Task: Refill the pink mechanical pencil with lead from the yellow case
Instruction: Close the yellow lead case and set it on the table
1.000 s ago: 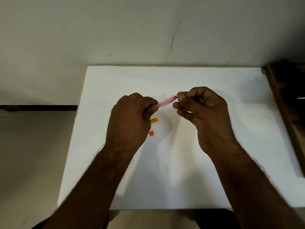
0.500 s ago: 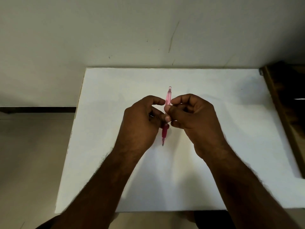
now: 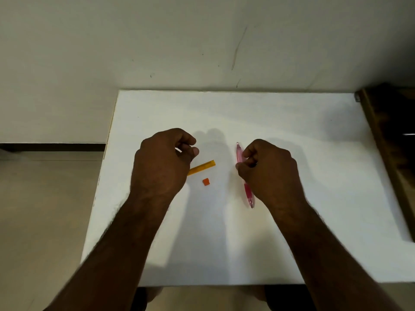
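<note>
Pencil position: the slim pink translucent plastic mechanical pencil [image 3: 239, 157] runs near-far just left of the right hand [image 3: 268, 169], tip toward the person, cap end away. Right grip is curled round its mid-barrel; whether the tip rests on the white rectangular worktop [image 3: 292, 122] I cannot tell

Left hand [image 3: 161, 162] hovers with fingers loosely curled over one end of the flat yellow plastic lead case [image 3: 203, 167] — holding nothing that I can make out. The case lies flat on the worktop; a small orange square cap [image 3: 206, 182] sits just beside it, apart from it

Handling, as judgement: pencil is light, stiff, smooth-sided, likely to roll if set down; best held at the darker pink lower section [image 3: 247, 191]. Case is light, thin, likely to skid under a push — take it by the long edges. Leads inside would be brittle

Room: open worktop on all sides of both hands; left edge is near the left forearm, a dark wooden piece [image 3: 390, 140] borders the right side
</note>
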Demonstrator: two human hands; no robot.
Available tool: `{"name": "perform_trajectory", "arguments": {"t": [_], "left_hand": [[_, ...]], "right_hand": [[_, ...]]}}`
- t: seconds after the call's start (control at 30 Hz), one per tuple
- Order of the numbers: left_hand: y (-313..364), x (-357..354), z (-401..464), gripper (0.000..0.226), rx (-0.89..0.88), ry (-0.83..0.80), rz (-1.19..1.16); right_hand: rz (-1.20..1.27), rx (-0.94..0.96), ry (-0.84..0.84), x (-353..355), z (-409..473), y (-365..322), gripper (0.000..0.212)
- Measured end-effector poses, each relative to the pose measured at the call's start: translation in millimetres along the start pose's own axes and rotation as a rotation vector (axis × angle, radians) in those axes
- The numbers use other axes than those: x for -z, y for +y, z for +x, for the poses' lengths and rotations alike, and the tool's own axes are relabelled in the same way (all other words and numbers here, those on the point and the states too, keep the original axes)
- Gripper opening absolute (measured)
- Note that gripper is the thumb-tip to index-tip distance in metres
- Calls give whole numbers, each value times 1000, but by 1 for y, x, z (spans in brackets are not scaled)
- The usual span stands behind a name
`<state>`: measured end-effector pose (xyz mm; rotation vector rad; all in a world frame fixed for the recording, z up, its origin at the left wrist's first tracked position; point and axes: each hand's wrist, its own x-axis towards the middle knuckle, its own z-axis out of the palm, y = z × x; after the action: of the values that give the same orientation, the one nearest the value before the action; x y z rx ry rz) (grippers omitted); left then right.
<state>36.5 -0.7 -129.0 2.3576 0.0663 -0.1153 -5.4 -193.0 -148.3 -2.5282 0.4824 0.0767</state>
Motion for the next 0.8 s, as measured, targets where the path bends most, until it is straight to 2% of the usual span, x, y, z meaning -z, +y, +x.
{"name": "perform_trajectory", "arguments": {"t": [0.13, 0.23, 0.4, 0.53, 0.7, 0.8], "left_hand": [[-4, -1, 1, 6, 22, -21, 27], [-6, -2, 3, 7, 18, -25, 44], [-8, -5, 5, 8, -6, -39, 93], [-9, -7, 5, 8, -18, -48, 111], [-10, -10, 3, 9, -24, -64, 154], [-9, -11, 1, 14, -45, -80, 198]], "right_hand": [[-106, 87, 12, 1, -4, -3, 24], [-87, 179, 39, 1, -11, -12, 23], [-92, 311, -86, -20, -30, -29, 25], [-135, 369, -113, -34, -36, -30, 19], [-84, 363, -86, -33, -33, -29, 10], [58, 244, -79, -22, -26, -27, 6]]}}
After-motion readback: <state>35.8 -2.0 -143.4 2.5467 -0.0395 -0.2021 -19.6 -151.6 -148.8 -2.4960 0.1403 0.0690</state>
